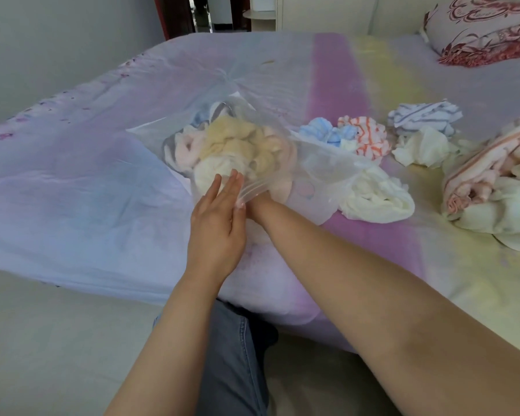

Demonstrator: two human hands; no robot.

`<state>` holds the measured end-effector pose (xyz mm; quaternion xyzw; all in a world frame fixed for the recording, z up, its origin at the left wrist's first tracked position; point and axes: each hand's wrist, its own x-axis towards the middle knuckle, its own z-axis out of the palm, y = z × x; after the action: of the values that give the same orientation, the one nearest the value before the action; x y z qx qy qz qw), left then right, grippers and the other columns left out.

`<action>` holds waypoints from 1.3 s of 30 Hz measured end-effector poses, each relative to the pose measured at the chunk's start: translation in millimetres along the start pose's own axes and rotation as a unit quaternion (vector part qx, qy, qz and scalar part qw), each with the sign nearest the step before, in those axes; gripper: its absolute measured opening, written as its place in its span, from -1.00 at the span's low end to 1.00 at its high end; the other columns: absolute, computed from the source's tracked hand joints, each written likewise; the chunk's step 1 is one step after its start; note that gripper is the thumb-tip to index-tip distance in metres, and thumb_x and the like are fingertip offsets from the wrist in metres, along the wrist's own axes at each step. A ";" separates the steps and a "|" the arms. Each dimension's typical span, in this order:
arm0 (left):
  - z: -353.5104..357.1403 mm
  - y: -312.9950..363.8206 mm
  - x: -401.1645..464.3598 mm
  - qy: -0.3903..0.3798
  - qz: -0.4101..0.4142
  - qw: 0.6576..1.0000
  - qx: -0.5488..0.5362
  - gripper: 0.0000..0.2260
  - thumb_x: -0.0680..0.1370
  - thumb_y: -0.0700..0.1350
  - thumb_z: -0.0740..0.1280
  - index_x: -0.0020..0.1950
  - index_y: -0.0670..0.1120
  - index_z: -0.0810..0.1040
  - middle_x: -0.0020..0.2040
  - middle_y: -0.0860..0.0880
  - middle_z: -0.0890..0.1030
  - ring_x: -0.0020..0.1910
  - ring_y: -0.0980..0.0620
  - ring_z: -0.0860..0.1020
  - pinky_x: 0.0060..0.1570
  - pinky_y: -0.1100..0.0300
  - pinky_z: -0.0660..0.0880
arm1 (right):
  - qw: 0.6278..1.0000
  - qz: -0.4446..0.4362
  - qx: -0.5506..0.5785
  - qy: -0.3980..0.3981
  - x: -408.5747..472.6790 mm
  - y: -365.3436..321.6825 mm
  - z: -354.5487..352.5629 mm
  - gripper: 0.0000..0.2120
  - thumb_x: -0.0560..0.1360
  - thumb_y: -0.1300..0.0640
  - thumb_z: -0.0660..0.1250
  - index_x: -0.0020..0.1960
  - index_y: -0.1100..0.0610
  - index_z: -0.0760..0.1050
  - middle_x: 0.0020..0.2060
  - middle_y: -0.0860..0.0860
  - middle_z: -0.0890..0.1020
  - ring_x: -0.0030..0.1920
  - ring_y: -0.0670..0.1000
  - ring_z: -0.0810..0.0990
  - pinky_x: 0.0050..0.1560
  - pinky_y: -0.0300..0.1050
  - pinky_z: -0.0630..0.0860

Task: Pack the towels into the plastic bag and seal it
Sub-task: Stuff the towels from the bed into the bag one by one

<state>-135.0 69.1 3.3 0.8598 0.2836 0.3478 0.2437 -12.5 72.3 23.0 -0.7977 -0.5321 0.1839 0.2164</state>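
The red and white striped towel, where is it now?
In the head view, the red and white striped towel lies loose on the bed, right of the plastic bag, between the blue and white towel and a crumpled white towel.

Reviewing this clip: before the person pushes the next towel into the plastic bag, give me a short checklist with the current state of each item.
1. Bag mouth held open: ok. The left hand lies with straight fingers against the rim of the plastic bag.
2. Right hand clear of the bag: not ok, it is inside past the wrist.
3. Right hand's grip: cannot tell, hidden behind plastic and towels.
4. Room left in the bag: cannot tell, the yellow towel and others crowd the visible part.
5. Next towel within reach: ok. The cream towel lies beside the bag.
6. All towels packed: not ok. The striped towel and others remain on the bed.
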 end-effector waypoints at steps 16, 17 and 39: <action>11.6 7.7 -3.0 0.001 -0.055 0.998 0.026 -0.60 0.66 0.01 0.05 0.52 0.10 0.21 0.52 0.03 0.28 0.50 0.04 0.22 0.45 0.07 0.21 | 0.952 0.212 -0.032 0.221 -78.4 202.4 -50.3 0.02 0.31 -0.33 0.39 0.54 -0.08 -0.14 0.56 0.07 -0.08 0.53 0.21 -0.06 0.46 0.19 -0.01; 11.5 6.9 -3.3 0.000 -0.056 0.998 0.028 -0.59 0.66 0.03 0.04 0.52 0.12 0.21 0.52 0.04 0.28 0.50 0.04 0.22 0.45 0.06 0.22 | 0.958 0.223 -0.056 0.169 -76.5 213.6 -52.9 0.01 0.32 -0.33 0.38 0.53 -0.12 -0.17 0.56 0.07 -0.03 0.52 0.25 0.03 0.44 0.20 0.07; 18.5 35.7 -20.0 0.133 0.016 0.987 0.087 -0.48 0.56 -0.07 0.29 0.50 -0.04 0.23 0.54 -0.15 0.19 0.53 -0.16 0.16 0.42 -0.14 0.22 | 0.960 0.040 0.209 0.182 -142.2 102.8 -10.6 -0.67 0.47 0.04 0.23 0.23 -0.06 0.38 0.06 -0.15 0.57 0.07 -0.06 0.56 0.07 -0.11 0.48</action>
<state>-122.0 26.1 4.2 0.8284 0.3285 0.4369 0.1224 20.0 -96.2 -14.8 -0.7751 -0.4009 0.1514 0.4643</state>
